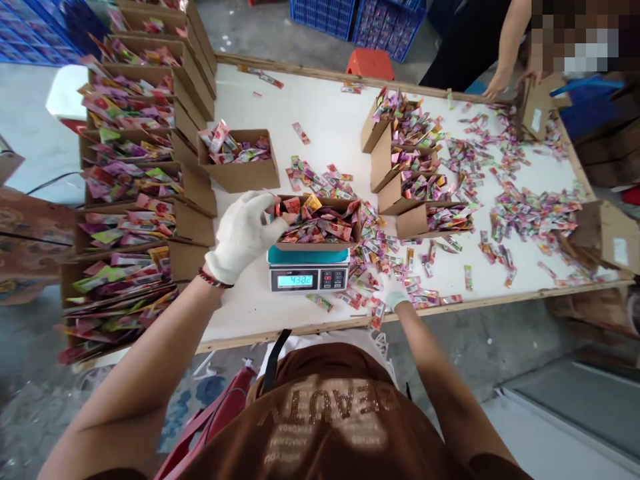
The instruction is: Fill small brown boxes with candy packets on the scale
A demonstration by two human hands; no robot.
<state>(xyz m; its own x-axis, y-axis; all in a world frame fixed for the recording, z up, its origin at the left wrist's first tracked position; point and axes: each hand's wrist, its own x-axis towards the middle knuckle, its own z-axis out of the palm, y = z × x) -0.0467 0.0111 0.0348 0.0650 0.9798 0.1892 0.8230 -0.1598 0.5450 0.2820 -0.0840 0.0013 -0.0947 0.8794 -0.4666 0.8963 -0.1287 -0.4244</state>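
My left hand (245, 230), in a white glove, is pinched closed at the left rim of a cardboard box (320, 223) heaped with colourful sachets. That box stands on a teal scale (309, 270) whose display is lit. My right hand (389, 290), also gloved, lies on a loose pile of sachets (380, 257) to the right of the scale, with its fingers curled over a few of them near the table's front edge.
Stacked boxes full of sachets (130, 180) line the left side. One open box (239, 160) sits behind the scale and several more (405, 167) at centre right. Loose sachets (530, 207) cover the right of the white table (330, 113). Another person's hand (495, 83) rests at the far edge.
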